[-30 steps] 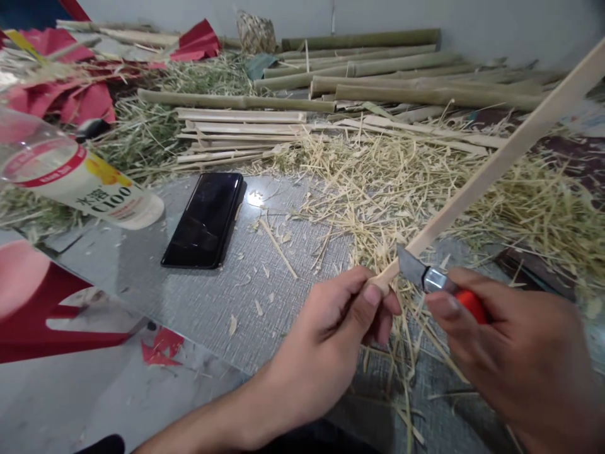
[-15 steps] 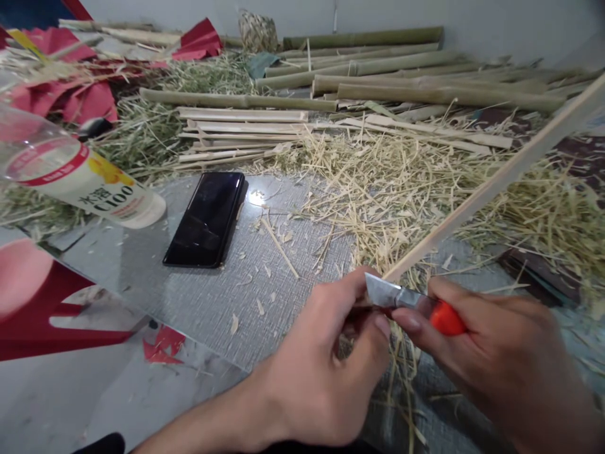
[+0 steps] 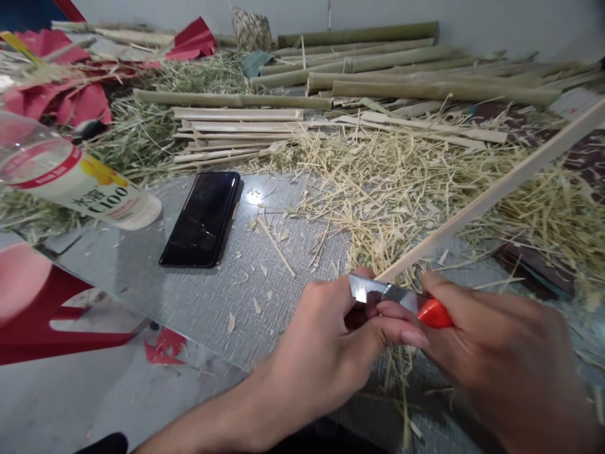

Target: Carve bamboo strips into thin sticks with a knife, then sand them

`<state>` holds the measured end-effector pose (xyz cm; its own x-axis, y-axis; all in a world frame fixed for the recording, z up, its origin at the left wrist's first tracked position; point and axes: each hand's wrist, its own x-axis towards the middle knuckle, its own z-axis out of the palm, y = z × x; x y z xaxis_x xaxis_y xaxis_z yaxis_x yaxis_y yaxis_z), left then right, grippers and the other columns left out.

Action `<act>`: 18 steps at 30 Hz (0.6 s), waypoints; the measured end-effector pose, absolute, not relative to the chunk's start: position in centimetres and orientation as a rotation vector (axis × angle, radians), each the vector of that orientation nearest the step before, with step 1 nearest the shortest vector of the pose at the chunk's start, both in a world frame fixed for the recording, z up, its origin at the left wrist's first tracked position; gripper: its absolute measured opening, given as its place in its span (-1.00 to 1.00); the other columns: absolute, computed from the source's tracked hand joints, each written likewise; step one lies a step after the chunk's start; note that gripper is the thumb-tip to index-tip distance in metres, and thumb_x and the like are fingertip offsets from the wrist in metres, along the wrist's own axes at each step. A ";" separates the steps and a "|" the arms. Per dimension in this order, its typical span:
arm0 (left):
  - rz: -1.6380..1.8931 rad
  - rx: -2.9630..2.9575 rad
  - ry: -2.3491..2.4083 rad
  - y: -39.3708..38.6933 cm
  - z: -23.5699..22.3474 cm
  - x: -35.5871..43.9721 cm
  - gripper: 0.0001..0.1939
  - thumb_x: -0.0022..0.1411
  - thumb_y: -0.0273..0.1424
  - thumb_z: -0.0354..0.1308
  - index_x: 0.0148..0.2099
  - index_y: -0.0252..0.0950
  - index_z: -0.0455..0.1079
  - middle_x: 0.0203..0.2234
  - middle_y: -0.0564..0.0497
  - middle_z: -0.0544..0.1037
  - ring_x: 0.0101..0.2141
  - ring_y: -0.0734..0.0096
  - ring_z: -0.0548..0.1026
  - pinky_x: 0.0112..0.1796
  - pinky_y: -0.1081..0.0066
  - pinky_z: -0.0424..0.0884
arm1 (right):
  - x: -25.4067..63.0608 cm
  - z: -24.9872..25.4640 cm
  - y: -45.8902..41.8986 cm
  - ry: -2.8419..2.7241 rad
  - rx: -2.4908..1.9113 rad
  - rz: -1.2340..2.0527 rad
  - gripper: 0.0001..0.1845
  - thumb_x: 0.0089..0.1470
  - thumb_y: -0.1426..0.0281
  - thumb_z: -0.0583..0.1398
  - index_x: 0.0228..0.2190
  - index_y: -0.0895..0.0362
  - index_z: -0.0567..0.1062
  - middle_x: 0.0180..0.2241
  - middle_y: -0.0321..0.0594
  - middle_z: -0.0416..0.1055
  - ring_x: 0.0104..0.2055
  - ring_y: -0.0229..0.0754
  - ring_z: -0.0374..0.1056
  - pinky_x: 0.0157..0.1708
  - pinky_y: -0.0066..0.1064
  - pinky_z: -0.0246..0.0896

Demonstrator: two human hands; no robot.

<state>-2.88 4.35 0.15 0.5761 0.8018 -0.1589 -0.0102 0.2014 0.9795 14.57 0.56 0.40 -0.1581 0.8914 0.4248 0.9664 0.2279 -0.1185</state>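
The left hand has its fingers curled closed around the lower end of a pale wooden strip, which slants from there up to the right, above a spread of straw-coloured shavings. The right hand has its fingers wrapped closed about the red handle of a knife, its blade lying across the lower end of the strip, beside the left forefinger; whether the edge bites the wood is hidden. The left thumb reaches across close to the right hand. On the grey counter, a black phone lies to the left of the shavings, with a tilted-looking clear bottle farther left. Behind lie split bamboo pieces and, beyond them, greenish bamboo poles.
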 end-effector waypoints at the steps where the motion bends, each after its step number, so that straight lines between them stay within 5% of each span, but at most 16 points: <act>1: 0.668 1.230 0.804 4.3 0.0 -2.9 -0.87 0.22 -0.45 0.32 -0.40 -0.28 0.51 -0.50 0.14 0.55 -0.49 0.62 0.39 -0.45 0.62 0.29 | 14.5 0.3 0.4 -2.120 -1.705 -0.302 -0.26 0.26 -0.16 -0.10 -0.56 0.13 0.47 -0.79 -0.33 0.18 -0.76 -0.32 0.09 -0.70 -0.40 -0.18; 8: 0.717 1.145 0.890 4.0 -0.1 -2.3 -0.78 0.13 -0.38 0.40 -0.47 -0.30 0.45 -0.60 0.20 0.41 -0.57 0.67 0.22 -0.55 0.63 0.14 | 15.0 0.0 -1.1 -2.239 -1.808 -0.466 -0.38 0.23 -0.16 -0.04 -0.54 0.07 0.33 -0.73 -0.38 0.13 -0.72 -0.29 0.09 -0.63 -0.40 -0.20; 14: 0.845 1.066 0.991 3.7 0.1 -1.8 -0.42 0.00 -0.33 0.48 -0.59 -0.30 0.04 -0.68 0.26 0.07 -0.60 0.69 0.00 -0.61 0.61 0.00 | 15.0 0.2 -1.2 -2.218 -1.888 -0.450 -0.40 0.25 -0.13 -0.06 -0.55 0.06 0.30 -0.71 -0.36 0.16 -0.70 -0.28 0.04 -0.60 -0.41 -0.25; 18: 0.787 0.997 0.898 3.7 0.1 -1.6 -0.45 0.00 -0.38 0.47 -0.57 -0.29 0.06 -0.67 0.27 0.04 -0.61 0.70 -0.03 -0.62 0.61 -0.01 | 15.1 0.0 -0.2 -2.214 -1.793 -0.400 -0.35 0.26 -0.13 -0.06 -0.61 0.08 0.29 -0.75 -0.36 0.12 -0.72 -0.32 -0.01 -0.63 -0.42 -0.25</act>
<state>-1.63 3.74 0.12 0.4198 0.8701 -0.2583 -0.1413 0.3438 0.9284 15.10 -0.21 0.05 -0.2018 0.9062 0.3716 0.9789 0.1987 0.0471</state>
